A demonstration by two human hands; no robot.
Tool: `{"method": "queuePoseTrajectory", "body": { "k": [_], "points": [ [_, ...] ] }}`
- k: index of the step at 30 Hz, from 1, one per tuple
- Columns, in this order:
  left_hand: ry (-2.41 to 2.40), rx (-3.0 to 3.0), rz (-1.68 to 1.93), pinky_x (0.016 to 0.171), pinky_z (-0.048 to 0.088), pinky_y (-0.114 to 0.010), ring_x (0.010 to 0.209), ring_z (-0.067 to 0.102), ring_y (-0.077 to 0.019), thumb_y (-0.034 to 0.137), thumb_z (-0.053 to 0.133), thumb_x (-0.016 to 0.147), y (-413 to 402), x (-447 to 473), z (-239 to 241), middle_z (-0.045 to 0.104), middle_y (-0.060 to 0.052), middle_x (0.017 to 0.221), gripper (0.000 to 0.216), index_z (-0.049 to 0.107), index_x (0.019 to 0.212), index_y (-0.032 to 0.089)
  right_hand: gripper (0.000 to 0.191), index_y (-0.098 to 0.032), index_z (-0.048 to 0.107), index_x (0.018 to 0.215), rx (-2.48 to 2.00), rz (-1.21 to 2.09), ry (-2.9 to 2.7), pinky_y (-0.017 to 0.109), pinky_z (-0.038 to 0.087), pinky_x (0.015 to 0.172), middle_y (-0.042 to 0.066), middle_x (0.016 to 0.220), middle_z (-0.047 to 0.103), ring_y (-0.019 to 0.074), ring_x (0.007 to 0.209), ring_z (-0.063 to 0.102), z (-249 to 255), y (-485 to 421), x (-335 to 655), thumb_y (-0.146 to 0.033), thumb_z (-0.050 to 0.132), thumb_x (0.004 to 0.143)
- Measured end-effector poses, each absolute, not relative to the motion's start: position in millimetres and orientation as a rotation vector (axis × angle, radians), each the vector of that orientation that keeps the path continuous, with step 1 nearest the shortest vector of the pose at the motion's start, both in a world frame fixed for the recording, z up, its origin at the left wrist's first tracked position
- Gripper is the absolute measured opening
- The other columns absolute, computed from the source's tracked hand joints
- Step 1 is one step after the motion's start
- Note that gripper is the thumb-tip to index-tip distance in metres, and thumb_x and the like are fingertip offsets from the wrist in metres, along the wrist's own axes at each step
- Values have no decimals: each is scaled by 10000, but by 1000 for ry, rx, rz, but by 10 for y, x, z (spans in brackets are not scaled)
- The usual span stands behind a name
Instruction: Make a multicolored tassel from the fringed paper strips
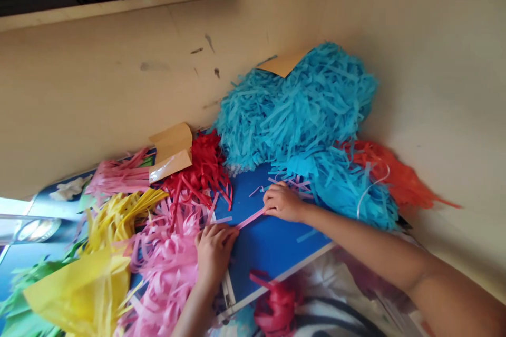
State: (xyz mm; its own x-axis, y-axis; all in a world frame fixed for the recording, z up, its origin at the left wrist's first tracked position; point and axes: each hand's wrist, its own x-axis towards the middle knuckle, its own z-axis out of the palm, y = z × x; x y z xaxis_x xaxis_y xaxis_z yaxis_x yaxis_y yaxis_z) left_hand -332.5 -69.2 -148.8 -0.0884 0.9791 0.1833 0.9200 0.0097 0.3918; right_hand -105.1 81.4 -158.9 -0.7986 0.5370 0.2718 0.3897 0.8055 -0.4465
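Observation:
My left hand (214, 250) and my right hand (281, 202) rest on a blue board (272, 245). Between them runs a thin pink paper strip (250, 218), pinched at each end by closed fingers. The left hand lies at the edge of a heap of pink fringed paper (166, 263). Just beyond the right hand are a few loose pink shreds and the foot of a big pile of blue fringed paper (300, 110).
Red fringe (200, 168), yellow fringe (106, 274) and green fringe (23, 284) lie to the left, orange fringe (395, 174) to the right. Folded cardboard (172, 150) sits on the red. A beige wall stands behind, with a shelf (118, 5) above. A crumpled red piece (276, 308) lies near the board's front edge.

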Motion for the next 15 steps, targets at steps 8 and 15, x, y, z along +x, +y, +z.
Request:
{"method": "queuePoseTrajectory", "body": {
  "k": [8,15],
  "points": [
    [2110,2045,817,832,357,-398,853,627,-228,463,548,921,-684,-3332,-1541,742,-4,831,315,752,773,274,120,-212,719,682,-711,689,-2507,326,330,792,4,820,697,173,829,573,-1545,855,-945,-235,796,772],
    [2187,1977,695,838,334,-406,879,631,-239,414,575,905,-637,-3285,-1462,739,-2,831,271,729,740,262,167,-187,685,624,-931,757,-2530,304,309,760,-7,780,684,162,815,564,-1479,877,-1012,-204,801,744]
  ]
}}
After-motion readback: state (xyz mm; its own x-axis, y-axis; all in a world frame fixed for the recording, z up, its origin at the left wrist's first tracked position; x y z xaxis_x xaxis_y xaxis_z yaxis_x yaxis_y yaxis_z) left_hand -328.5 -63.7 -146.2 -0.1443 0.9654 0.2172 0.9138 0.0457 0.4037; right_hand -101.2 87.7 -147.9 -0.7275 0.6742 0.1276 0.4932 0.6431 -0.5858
